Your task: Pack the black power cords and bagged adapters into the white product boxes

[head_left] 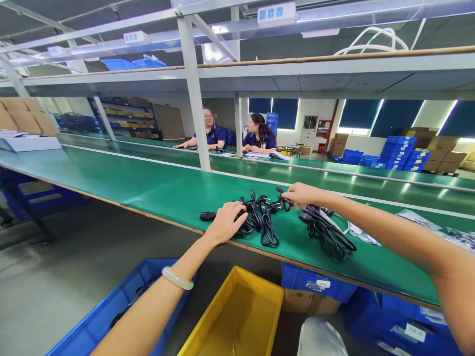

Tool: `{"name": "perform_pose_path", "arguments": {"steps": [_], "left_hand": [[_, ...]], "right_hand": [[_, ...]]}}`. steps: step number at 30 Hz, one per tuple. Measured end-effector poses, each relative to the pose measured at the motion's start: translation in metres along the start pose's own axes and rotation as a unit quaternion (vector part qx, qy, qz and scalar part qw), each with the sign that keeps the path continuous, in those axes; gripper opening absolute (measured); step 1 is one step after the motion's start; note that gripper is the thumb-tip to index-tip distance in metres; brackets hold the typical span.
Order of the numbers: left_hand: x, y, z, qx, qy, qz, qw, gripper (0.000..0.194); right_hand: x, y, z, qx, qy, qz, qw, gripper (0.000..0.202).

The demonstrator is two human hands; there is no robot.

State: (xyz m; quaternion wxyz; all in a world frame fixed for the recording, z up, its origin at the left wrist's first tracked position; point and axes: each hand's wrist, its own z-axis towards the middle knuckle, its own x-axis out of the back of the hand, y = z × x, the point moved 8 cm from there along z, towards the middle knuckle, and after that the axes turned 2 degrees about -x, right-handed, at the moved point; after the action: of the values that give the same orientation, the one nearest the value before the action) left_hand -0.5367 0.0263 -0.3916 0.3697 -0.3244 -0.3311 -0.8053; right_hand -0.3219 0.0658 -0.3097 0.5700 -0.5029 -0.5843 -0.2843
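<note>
Several bundled black power cords (268, 232) lie on the green tabletop (156, 190) in front of me. My left hand (227, 222) rests palm down over the left cords, fingers spread a little; a black plug (208, 216) sticks out to its left. With fingers pinched, my right hand (302, 194) grips a black cord (285, 201) at the far side of the pile. Below my right forearm is a second bundle of black cords (328, 235), with a white-grey cable beside it.
Plastic bags (419, 219) lie at the right. Below the table edge are a yellow bin (237, 316), a blue bin (137, 277) and blue crates (315, 284). A white post (195, 99) stands behind the cords. Two people (260, 136) sit across the line.
</note>
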Motion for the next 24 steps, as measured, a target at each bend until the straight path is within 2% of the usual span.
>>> {"name": "perform_pose_path", "arguments": {"steps": [1, 3, 5, 7, 9, 11, 14, 16, 17, 18, 21, 22, 24], "left_hand": [[0.0, 0.0, 0.0, 0.0, -0.001, -0.001, 1.0, 0.032], [0.0, 0.0, 0.0, 0.001, -0.001, -0.003, 1.0, 0.032], [0.0, -0.001, 0.0, 0.001, -0.001, -0.004, 1.0, 0.032], [0.0, 0.0, 0.0, 0.002, -0.003, -0.003, 1.0, 0.032], [-0.001, -0.001, 0.0, 0.003, -0.007, -0.001, 1.0, 0.031], [-0.002, -0.001, 0.0, 0.005, -0.01, 0.001, 1.0, 0.031], [-0.002, -0.002, 0.0, 0.005, -0.012, 0.0, 1.0, 0.033], [-0.002, -0.002, 0.0, 0.004, -0.011, -0.003, 1.0, 0.033], [-0.002, -0.002, 0.0, 0.003, -0.011, -0.004, 1.0, 0.032], [-0.002, -0.002, 0.0, 0.003, -0.012, -0.005, 1.0, 0.032], [-0.002, -0.002, 0.0, 0.005, -0.012, -0.006, 1.0, 0.032], [-0.002, -0.002, 0.0, 0.005, -0.011, -0.005, 1.0, 0.032], [-0.002, -0.002, 0.0, 0.004, -0.01, -0.005, 1.0, 0.032]], "right_hand": [[0.004, -0.002, -0.006, 0.011, -0.016, 0.013, 1.0, 0.046], [0.003, 0.008, -0.023, 0.004, -0.039, -0.081, 0.996, 0.046], [-0.005, 0.037, -0.04, -0.045, -0.048, -0.229, 0.971, 0.037], [-0.016, 0.069, -0.053, -0.09, -0.055, -0.296, 0.95, 0.026], [-0.024, 0.095, -0.06, -0.101, -0.054, -0.26, 0.959, 0.021], [-0.023, 0.11, -0.061, -0.088, -0.051, -0.172, 0.98, 0.02], [0.003, 0.119, -0.058, -0.086, -0.003, -0.065, 0.994, 0.02], [0.024, 0.117, -0.058, -0.09, 0.052, -0.034, 0.994, 0.019], [0.027, 0.114, -0.058, -0.088, 0.058, -0.03, 0.994, 0.019], [0.023, 0.111, -0.058, -0.086, 0.04, -0.033, 0.995, 0.021], [-0.011, 0.113, -0.06, -0.111, -0.065, -0.031, 0.991, 0.02], [-0.019, 0.116, -0.062, -0.122, -0.076, -0.011, 0.99, 0.017], [-0.022, 0.122, -0.062, -0.132, -0.049, 0.036, 0.989, 0.014]]}}
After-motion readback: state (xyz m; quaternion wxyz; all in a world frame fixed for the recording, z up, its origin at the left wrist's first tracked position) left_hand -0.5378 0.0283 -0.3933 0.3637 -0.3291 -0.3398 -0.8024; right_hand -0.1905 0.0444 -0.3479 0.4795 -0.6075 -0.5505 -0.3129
